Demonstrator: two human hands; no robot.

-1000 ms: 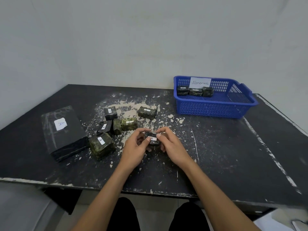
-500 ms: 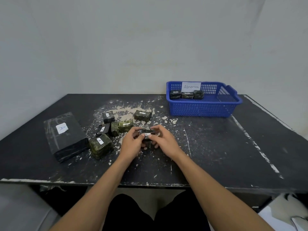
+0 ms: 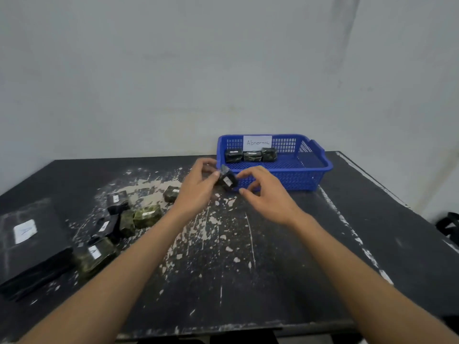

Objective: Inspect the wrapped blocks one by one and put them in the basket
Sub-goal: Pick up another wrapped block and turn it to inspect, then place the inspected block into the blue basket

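My left hand [image 3: 198,187] grips a small black wrapped block [image 3: 227,180] with a white label, lifted above the table just in front of the blue basket [image 3: 306,181]. My right hand [image 3: 265,192] is beside it, its index fingertip at the block's right edge and its thumb spread below. Three wrapped blocks [image 3: 251,155] stand in a row at the basket's back wall, under a paper label reading "Abnormal" [image 3: 257,142]. Several more wrapped blocks [image 3: 146,216], green and black, lie in a loose group on the table to the left.
A large black wrapped box [image 3: 27,247] with a white label lies at the table's left edge. The black table [image 3: 285,269] is scuffed with pale chipped patches. A wall stands right behind the table. A dark bag [image 3: 449,225] shows beyond the right edge.
Both hands rose from the table's middle and moved the block forward and right, up to the basket's front. The right hand's grip loosened; its thumb has come off the block.
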